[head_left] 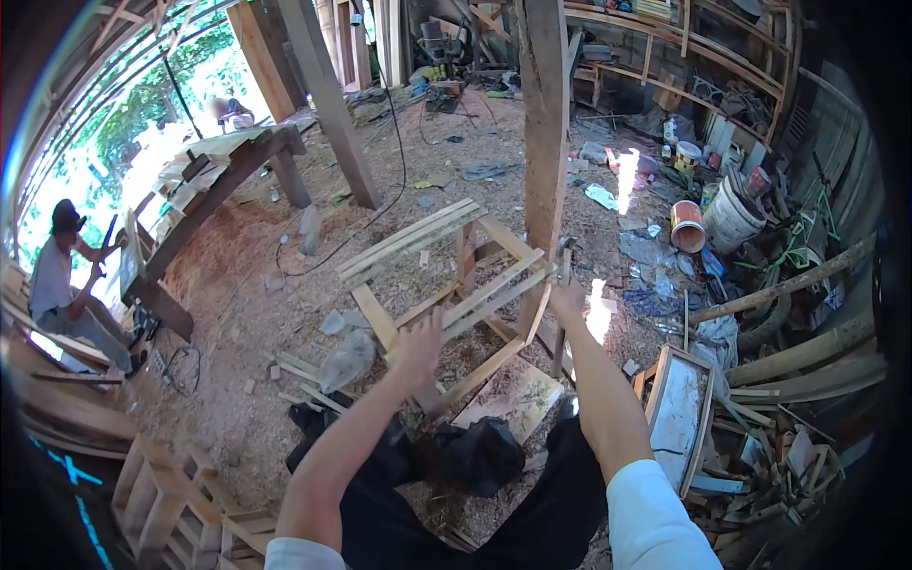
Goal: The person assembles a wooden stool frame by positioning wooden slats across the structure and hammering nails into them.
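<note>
In front of me stands a small wooden stool-like frame (411, 242), with pale slats along its far and near top edges. My left hand (418, 350) lies over the near left corner of this frame, its fingers bent over the slats. At the frame's near right corner, my right hand (569, 300) is closed around a hammer (558, 353), whose handle extends below the fist. The hammer's head shows above that hand, close to an upright post. A flat board (513, 397) lies on the ground under the frame.
A thick wooden post (544, 142) rises just beyond the frame. Left, a person (65, 280) sits by a heavy workbench (223, 185). Buckets (735, 214) and scrap wood (788, 465) line the right side. A black cable (403, 161) crosses the shavings-covered floor.
</note>
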